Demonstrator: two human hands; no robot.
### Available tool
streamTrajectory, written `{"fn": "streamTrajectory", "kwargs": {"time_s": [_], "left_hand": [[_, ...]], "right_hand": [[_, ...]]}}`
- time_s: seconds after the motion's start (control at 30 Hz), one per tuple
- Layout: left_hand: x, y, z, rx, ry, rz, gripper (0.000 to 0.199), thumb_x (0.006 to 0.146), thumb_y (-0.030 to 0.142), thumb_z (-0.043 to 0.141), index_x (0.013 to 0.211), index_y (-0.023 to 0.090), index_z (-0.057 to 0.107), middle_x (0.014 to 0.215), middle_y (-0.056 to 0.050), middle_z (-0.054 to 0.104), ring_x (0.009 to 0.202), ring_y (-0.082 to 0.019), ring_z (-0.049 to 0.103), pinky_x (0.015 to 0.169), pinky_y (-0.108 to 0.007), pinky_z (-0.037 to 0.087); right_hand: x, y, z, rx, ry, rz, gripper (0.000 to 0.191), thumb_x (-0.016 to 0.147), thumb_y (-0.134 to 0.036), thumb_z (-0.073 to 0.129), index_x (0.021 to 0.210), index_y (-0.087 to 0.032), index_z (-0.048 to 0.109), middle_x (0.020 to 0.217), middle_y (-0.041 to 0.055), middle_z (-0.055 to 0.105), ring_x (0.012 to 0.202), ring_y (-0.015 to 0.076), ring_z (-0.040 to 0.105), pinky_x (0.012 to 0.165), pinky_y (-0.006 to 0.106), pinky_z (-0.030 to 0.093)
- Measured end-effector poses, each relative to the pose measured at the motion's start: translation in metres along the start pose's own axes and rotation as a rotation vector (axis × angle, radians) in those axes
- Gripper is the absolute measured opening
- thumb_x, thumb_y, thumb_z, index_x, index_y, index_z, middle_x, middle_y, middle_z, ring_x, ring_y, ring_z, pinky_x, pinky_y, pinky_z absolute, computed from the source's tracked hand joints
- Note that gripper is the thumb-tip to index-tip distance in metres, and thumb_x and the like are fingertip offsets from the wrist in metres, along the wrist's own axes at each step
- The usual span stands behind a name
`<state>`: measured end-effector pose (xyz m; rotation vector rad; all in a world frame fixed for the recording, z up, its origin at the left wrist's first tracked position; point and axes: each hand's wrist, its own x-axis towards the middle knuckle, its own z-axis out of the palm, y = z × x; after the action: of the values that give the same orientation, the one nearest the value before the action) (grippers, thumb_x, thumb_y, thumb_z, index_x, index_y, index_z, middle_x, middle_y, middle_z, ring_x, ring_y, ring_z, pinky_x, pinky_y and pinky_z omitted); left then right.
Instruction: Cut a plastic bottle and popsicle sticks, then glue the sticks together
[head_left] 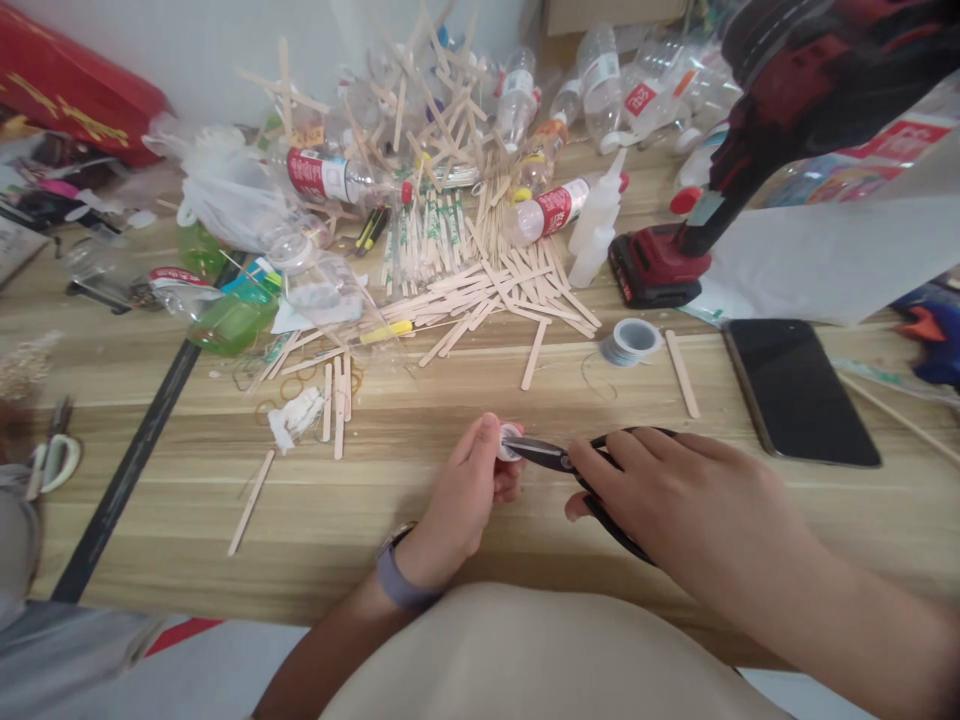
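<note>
Fingers of the left hand (459,492) pinch a small cap (509,442) above the wooden table (315,530), while the right hand (694,495) grips scissors (546,454), tip at the cap's open side; how far the work has come cannot be told.

Soft, hazy light; edges stretched.

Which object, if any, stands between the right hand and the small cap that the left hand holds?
Only the black scissors, which the right hand itself holds; their tips reach the cap in the left hand. Nothing else visible stands there.
</note>
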<state>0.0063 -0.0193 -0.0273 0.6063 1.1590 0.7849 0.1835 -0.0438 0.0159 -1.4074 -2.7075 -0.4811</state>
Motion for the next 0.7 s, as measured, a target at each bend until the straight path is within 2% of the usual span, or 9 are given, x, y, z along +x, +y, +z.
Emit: {"fn": "streamTrajectory", "kwargs": {"time_s": [0.27, 0.43, 0.57, 0.7], "left_hand": [[0.001, -0.002, -0.004, 0.001, -0.087, -0.015, 0.045, 0.095, 0.058, 0.042, 0.09, 0.016, 0.055, 0.056, 0.006, 0.037, 0.051, -0.009, 0.026, 0.047, -0.021, 0.02], [0.002, 0.001, -0.005, -0.015, -0.107, -0.077, 0.041, 0.097, 0.053, 0.038, 0.086, 0.016, 0.055, 0.054, 0.007, 0.032, 0.047, -0.008, 0.022, 0.045, -0.02, 0.015], [0.004, 0.002, -0.005, -0.029, -0.143, -0.137, 0.039, 0.098, 0.049, 0.036, 0.081, 0.018, 0.052, 0.053, 0.008, 0.029, 0.045, -0.007, 0.017, 0.043, -0.019, 0.012], [0.005, 0.004, -0.006, -0.027, -0.164, -0.206, 0.036, 0.099, 0.047, 0.036, 0.079, 0.019, 0.048, 0.051, 0.009, 0.026, 0.044, -0.007, 0.013, 0.042, -0.019, 0.01]], "right_hand": [[-0.002, 0.002, 0.002, 0.02, -0.003, -0.027, 0.018, 0.076, -0.03, 0.078, 0.08, -0.021, 0.063, 0.06, -0.0029, 0.057, 0.057, 0.02, 0.059, 0.059, 0.032, 0.022], [-0.006, 0.004, 0.006, 0.036, 0.005, -0.042, 0.016, 0.078, -0.03, 0.075, 0.081, -0.021, 0.063, 0.061, -0.0029, 0.057, 0.057, 0.0202, 0.058, 0.06, 0.032, 0.022], [-0.009, 0.006, 0.009, 0.067, 0.009, -0.055, 0.01, 0.087, -0.029, 0.065, 0.082, -0.021, 0.062, 0.062, -0.0026, 0.056, 0.058, 0.0203, 0.059, 0.061, 0.032, 0.023], [-0.011, 0.007, 0.011, 0.076, 0.041, -0.068, 0.033, 0.103, -0.03, 0.037, 0.083, -0.021, 0.062, 0.062, -0.0013, 0.056, 0.058, 0.0206, 0.059, 0.061, 0.033, 0.023]]}}
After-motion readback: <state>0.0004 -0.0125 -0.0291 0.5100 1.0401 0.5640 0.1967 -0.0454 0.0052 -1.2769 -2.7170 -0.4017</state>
